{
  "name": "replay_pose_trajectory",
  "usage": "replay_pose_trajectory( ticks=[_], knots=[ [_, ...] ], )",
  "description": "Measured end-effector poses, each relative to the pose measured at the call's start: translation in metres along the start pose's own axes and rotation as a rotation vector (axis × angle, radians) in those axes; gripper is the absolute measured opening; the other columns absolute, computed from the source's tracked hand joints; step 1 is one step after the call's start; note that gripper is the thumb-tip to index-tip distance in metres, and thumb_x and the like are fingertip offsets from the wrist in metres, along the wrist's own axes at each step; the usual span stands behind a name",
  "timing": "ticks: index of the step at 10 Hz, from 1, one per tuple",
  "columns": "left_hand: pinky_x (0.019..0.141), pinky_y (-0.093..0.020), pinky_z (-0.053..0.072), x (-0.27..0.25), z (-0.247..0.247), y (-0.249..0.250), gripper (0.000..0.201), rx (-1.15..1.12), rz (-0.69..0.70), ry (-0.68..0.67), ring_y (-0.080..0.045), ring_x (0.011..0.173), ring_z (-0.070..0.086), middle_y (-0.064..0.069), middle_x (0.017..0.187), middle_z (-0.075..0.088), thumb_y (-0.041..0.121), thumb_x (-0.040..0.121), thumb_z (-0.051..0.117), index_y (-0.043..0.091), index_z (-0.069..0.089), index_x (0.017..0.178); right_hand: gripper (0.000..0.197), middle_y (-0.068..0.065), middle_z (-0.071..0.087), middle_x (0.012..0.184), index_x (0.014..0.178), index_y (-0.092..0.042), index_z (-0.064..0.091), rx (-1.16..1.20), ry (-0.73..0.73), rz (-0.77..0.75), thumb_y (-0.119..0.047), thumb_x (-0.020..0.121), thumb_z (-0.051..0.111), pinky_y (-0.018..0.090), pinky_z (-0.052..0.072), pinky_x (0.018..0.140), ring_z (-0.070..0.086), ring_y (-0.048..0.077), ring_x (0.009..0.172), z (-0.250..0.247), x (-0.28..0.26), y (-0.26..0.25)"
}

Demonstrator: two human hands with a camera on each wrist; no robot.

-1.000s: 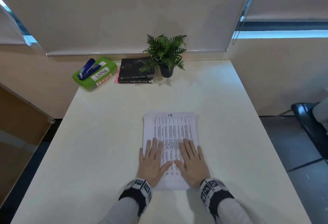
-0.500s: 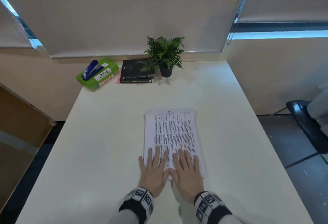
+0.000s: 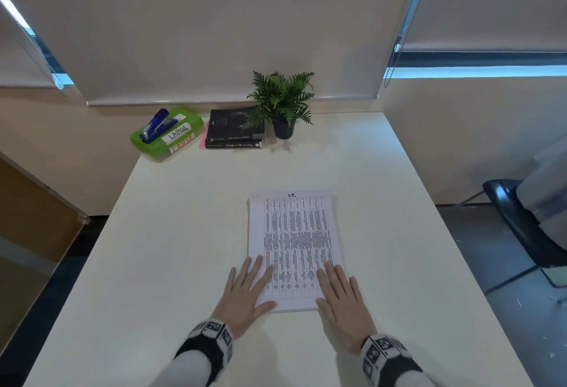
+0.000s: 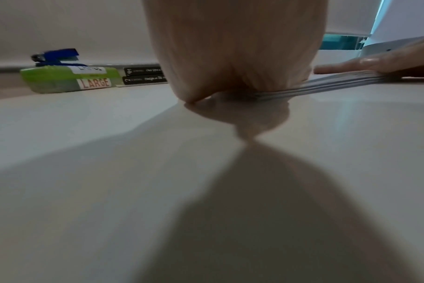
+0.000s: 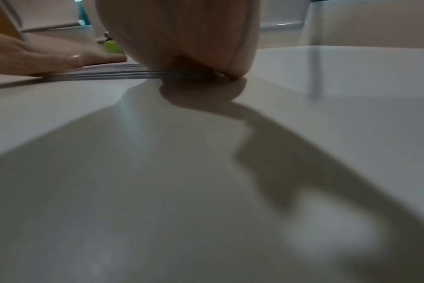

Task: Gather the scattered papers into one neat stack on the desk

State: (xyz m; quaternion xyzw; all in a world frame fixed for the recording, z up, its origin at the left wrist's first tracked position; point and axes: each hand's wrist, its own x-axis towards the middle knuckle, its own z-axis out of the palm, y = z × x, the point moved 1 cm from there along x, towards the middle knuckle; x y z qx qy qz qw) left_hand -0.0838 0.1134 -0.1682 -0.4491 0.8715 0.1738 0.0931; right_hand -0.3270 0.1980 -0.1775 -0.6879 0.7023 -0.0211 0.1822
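A stack of printed papers (image 3: 294, 248) headed "I.T." lies in the middle of the white desk (image 3: 171, 233). My left hand (image 3: 245, 291) lies flat with straight fingers over the stack's near left corner. My right hand (image 3: 343, 297) lies flat over the near right corner. In the left wrist view the layered edge of the paper stack (image 4: 327, 84) shows under the left hand (image 4: 232, 47), with the right hand (image 4: 375, 63) resting on the far side. The right wrist view shows the paper stack (image 5: 104, 73) edge beneath the right hand (image 5: 182, 34).
Along the desk's back edge stand a green box (image 3: 167, 136) labelled LARGE with a blue stapler (image 3: 156, 124) on top, two black books (image 3: 234, 133) and a small potted fern (image 3: 282, 104). A dark chair (image 3: 521, 221) stands at the right.
Both hands have slid apart from the middle of the stack's near end to its two near corners. The stack now looks squarer than before.
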Motion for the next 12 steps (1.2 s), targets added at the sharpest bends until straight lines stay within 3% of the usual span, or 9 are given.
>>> replay_pose_trajectory(
  ticks=[1,3,5,7,8,9,10,11,12],
  knots=[
    [0.11,-0.033,-0.024,-0.004,-0.008,-0.015,0.082,-0.051,0.045,0.002,0.0,0.136,-0.033,0.013,0.151,-0.032,0.081,0.075,0.002,0.042,-0.015,0.145,0.059,-0.017,-0.018,0.155,0.149,-0.033,-0.003,0.028,0.034,-0.063,-0.052,0.093,-0.007,0.026,-0.014,0.114,-0.015,0.003,0.143,-0.003,0.0,0.01],
    [0.115,-0.044,-0.011,-0.005,-0.026,-0.031,0.084,-0.007,0.085,-0.13,-0.008,0.145,-0.016,0.016,0.152,-0.029,0.082,0.068,0.008,0.047,-0.018,0.141,0.065,-0.013,-0.028,0.151,0.142,-0.043,-0.012,0.063,0.004,-0.13,-0.06,0.08,-0.021,0.018,-0.021,0.112,-0.031,-0.001,0.137,-0.01,-0.003,0.02],
    [0.116,-0.052,0.002,0.001,-0.039,-0.036,0.079,0.052,0.107,-0.28,-0.011,0.147,-0.011,0.014,0.149,-0.033,0.08,0.073,0.022,0.053,-0.029,0.127,0.05,-0.014,-0.009,0.156,0.149,-0.031,0.002,0.076,0.042,-0.185,-0.039,0.1,0.006,0.018,-0.006,0.115,-0.01,0.002,0.144,-0.013,-0.008,0.029],
    [0.116,-0.054,0.004,0.001,-0.047,-0.03,0.085,0.086,0.101,-0.322,-0.014,0.147,-0.012,0.008,0.155,-0.027,0.047,0.092,0.046,0.049,-0.034,0.121,0.066,-0.008,0.008,0.159,0.15,-0.027,-0.006,0.039,-0.009,-0.159,-0.015,0.093,0.026,0.018,-0.006,0.115,-0.001,0.005,0.144,-0.014,-0.012,0.039],
    [0.116,-0.053,0.006,0.001,-0.044,-0.028,0.088,0.09,0.085,-0.316,-0.015,0.147,-0.011,0.012,0.15,-0.032,0.045,0.092,0.047,0.051,-0.036,0.118,0.068,-0.003,0.014,0.158,0.15,-0.027,0.002,0.032,0.092,-0.142,-0.01,0.089,0.026,0.023,0.0,0.116,0.011,0.012,0.144,-0.015,-0.014,0.034],
    [0.117,-0.048,0.009,-0.002,-0.045,-0.024,0.089,0.107,0.065,-0.284,-0.017,0.148,-0.003,0.003,0.157,-0.023,0.044,0.091,0.051,0.05,-0.032,0.122,0.045,-0.002,0.031,0.147,0.144,-0.027,0.03,-0.092,0.175,-0.141,-0.031,0.099,0.028,0.031,0.022,0.112,0.028,0.014,0.137,-0.017,-0.016,0.015],
    [0.118,-0.046,0.009,-0.005,-0.056,-0.011,0.088,0.139,0.006,-0.306,-0.02,0.148,0.006,-0.006,0.159,-0.015,0.04,0.091,0.053,0.036,-0.016,0.145,0.025,-0.009,0.048,0.106,0.111,-0.028,0.048,-0.14,0.108,-0.041,-0.045,0.093,0.044,0.03,0.04,0.095,0.051,0.012,0.102,-0.025,-0.017,0.011],
    [0.117,-0.052,0.008,-0.006,-0.072,0.004,0.087,0.215,-0.049,-0.38,-0.021,0.148,0.009,-0.009,0.159,-0.012,0.04,0.09,0.054,0.027,-0.008,0.15,0.058,-0.005,0.042,0.094,0.107,-0.026,0.053,0.047,0.05,0.039,-0.012,0.054,0.071,0.022,0.047,0.06,0.062,0.014,0.07,-0.046,-0.009,0.005],
    [0.116,-0.052,0.016,-0.002,-0.096,0.008,0.085,0.114,-0.083,-0.399,-0.027,0.145,0.019,-0.007,0.16,0.001,0.046,0.089,0.053,0.026,-0.002,0.151,0.056,0.004,0.045,0.124,0.132,-0.024,0.043,-0.159,-0.121,0.023,-0.006,0.079,0.051,0.032,0.042,0.086,0.057,0.022,0.106,-0.073,0.001,-0.003]
  ],
)
